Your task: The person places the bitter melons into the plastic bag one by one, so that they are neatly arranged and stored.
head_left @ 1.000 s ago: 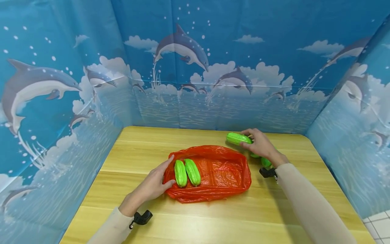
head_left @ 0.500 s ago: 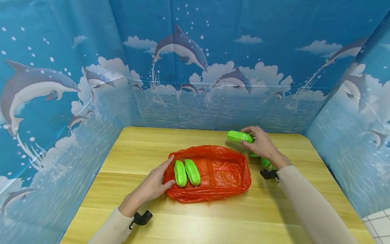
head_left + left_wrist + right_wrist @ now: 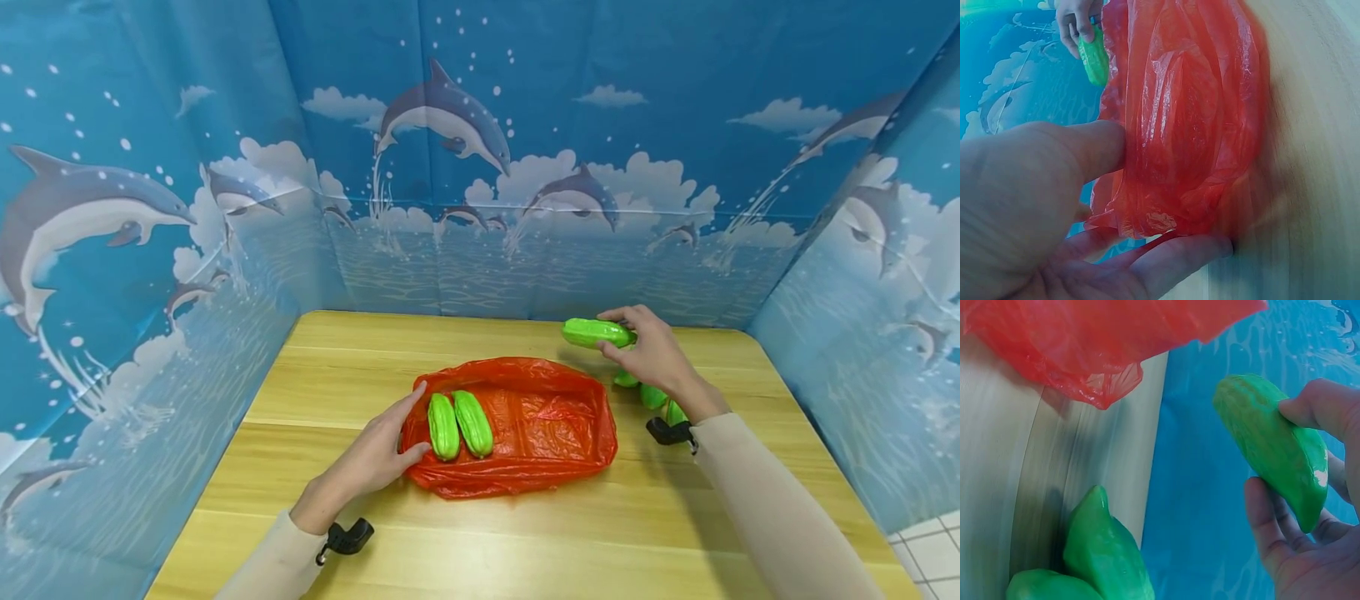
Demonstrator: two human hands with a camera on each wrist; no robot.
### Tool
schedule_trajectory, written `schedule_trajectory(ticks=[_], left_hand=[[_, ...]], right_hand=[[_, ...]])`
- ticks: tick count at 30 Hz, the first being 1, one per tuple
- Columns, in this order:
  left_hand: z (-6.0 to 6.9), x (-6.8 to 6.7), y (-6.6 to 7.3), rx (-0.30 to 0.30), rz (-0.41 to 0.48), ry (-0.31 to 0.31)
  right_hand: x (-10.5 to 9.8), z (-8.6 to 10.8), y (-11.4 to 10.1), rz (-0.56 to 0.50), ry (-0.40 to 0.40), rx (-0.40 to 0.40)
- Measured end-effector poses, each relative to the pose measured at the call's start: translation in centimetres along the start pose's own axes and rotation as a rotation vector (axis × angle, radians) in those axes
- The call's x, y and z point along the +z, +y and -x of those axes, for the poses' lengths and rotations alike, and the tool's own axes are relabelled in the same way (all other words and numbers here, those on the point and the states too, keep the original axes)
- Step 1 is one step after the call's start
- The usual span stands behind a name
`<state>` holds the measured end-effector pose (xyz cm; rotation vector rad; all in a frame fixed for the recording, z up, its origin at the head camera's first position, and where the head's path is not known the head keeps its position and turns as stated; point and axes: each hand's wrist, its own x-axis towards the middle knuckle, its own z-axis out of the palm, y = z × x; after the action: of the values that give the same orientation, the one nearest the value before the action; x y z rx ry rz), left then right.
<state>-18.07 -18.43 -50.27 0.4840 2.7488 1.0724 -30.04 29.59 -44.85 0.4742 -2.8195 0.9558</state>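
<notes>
My right hand [image 3: 656, 357] holds a green, ridged bitter melon [image 3: 597, 333] between thumb and fingers, above the back of the table. One tapered end of it points toward the palm in the right wrist view. A red plastic bag [image 3: 555, 421] lies spread with its mouth up, two more bitter melons [image 3: 473, 423] side by side in its left part. At the bag's left end rests my left hand [image 3: 371, 450], thumb and fingers spread along the rim. In the left wrist view the thumb [image 3: 1094, 147] touches the red plastic; some fingers are partly hidden.
Several more green melons [image 3: 1107, 550] lie on the table right of the bag, partly under my right wrist. The wooden table [image 3: 487, 550] is bounded at the back and sides by a blue dolphin-print curtain [image 3: 487, 258].
My right hand has risen a little and shifted slightly right with the bitter melon. More of the melons under the wrist now shows. The left hand and the bag stay put.
</notes>
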Motion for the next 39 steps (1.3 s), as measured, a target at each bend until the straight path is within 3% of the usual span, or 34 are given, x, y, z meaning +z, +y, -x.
schedule_trajectory(ticks=[20,31,39], left_hand=[[0.3,0.2,-0.1,0.028,-0.009,0.002],[0.0,0.1,0.1,0.019,-0.003,-0.012],[-0.2,-0.1,-0.2,0.022,0.005,-0.022]], right_hand=[[-0.4,1.7,-2.6,0.007,0.086,-0.049],[-0.3,2.7,-4.7,-0.024,0.161,-0.108],[0.0,3.5,-6.3,0.002,0.209,-0.194]])
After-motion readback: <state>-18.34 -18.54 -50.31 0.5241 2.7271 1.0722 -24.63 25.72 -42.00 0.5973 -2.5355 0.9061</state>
